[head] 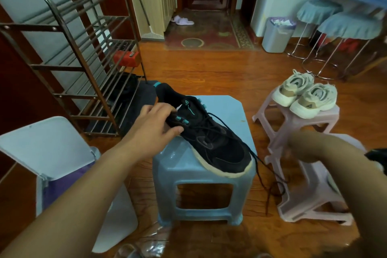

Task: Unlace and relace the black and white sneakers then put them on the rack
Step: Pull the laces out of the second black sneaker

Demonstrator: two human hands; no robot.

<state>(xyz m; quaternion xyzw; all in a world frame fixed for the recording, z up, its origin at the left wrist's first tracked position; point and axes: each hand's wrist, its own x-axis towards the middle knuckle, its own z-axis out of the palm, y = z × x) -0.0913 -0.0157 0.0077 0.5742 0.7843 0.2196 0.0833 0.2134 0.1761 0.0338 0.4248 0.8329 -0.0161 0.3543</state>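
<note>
The left grip point(156, 120) is grasping the black sneaker point(211, 138) lying on the blue stool point(209, 201), its tongue bearing a teal triangle logo; the right grip's state cannot be told.

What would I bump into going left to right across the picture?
Metal shoe rack → left hand → black sneaker on the blue stool → cream sneakers on the pink stool.
</note>
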